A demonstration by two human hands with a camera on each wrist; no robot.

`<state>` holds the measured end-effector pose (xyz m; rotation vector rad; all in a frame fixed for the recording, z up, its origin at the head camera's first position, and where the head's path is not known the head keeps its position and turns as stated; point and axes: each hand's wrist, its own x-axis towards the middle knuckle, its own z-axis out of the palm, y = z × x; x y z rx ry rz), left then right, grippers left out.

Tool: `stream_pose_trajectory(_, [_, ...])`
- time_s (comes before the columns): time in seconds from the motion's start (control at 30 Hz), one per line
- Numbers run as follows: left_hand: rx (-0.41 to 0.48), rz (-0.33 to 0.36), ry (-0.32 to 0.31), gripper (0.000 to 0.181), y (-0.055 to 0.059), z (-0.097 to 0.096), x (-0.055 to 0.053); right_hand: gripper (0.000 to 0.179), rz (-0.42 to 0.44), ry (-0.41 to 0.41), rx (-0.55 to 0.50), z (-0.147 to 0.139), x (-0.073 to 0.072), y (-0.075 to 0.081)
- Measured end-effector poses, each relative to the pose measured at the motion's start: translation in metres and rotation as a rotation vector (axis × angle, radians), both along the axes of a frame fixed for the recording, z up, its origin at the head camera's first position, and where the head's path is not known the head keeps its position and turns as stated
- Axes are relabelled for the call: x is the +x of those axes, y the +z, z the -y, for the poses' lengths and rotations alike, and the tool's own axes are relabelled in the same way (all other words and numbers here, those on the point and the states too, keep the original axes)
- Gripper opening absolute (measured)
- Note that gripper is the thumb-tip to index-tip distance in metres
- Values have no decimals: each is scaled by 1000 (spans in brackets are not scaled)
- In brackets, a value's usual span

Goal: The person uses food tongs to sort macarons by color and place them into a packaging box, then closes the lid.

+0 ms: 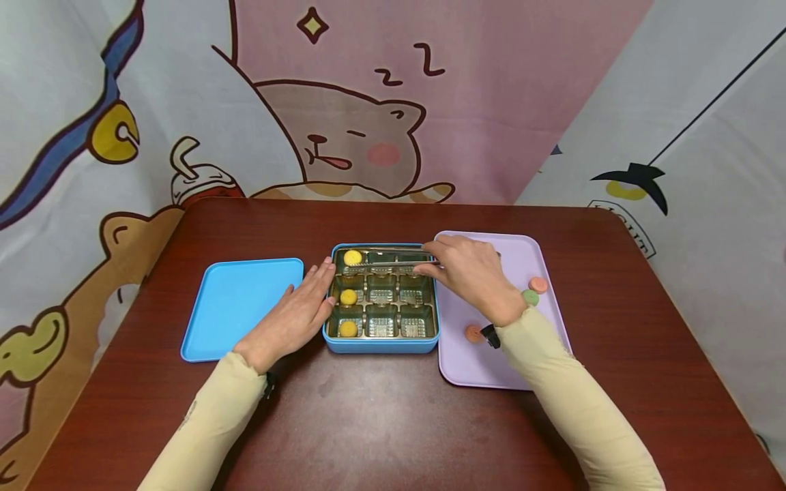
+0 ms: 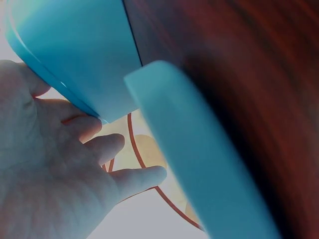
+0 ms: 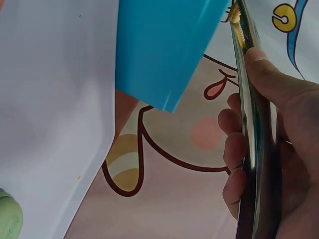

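My left hand (image 1: 299,308) lies with extended fingers against the left side of the blue box (image 1: 381,346), which has a metallic divided insert. In the left wrist view, its fingers (image 2: 104,147) touch the box wall. My right hand (image 1: 469,273) grips metal tongs (image 1: 399,263) that reach left over the back row. The tong tips are around a yellow macaron (image 1: 353,257) in the back-left compartment; the right wrist view shows yellow (image 3: 236,14) between them. Two more yellow macarons, a middle one (image 1: 348,296) and a front one (image 1: 348,329), sit in the left column.
A blue lid (image 1: 242,310) lies left of the box. On the right, a lilac tray (image 1: 485,375) carries a pink macaron (image 1: 537,284), a green macaron (image 1: 530,297) and an orange-brown macaron (image 1: 473,333). A printed cloth (image 1: 491,102) hangs behind the brown table (image 1: 381,423).
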<state>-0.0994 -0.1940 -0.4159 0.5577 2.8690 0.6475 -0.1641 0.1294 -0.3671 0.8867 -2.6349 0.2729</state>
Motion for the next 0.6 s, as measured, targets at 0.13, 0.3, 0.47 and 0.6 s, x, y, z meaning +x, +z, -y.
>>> stream_pose_trajectory(0.13, [0,-2,2,65,1,0,0,40,-1,-10,10,3,-3,-3])
stream_pose_trajectory(0.3, [-2,-1,4,65,2,-1,1,39,21,-23,40,8,-5,-2])
stream_pose_trajectory(0.47, [-4,3,3,65,2,-1,1,37,24,-35,67,13,-7,1])
stream_pose_trajectory(0.6, [-5,2,2,65,2,-1,1,38,24,-41,82,15,-7,4])
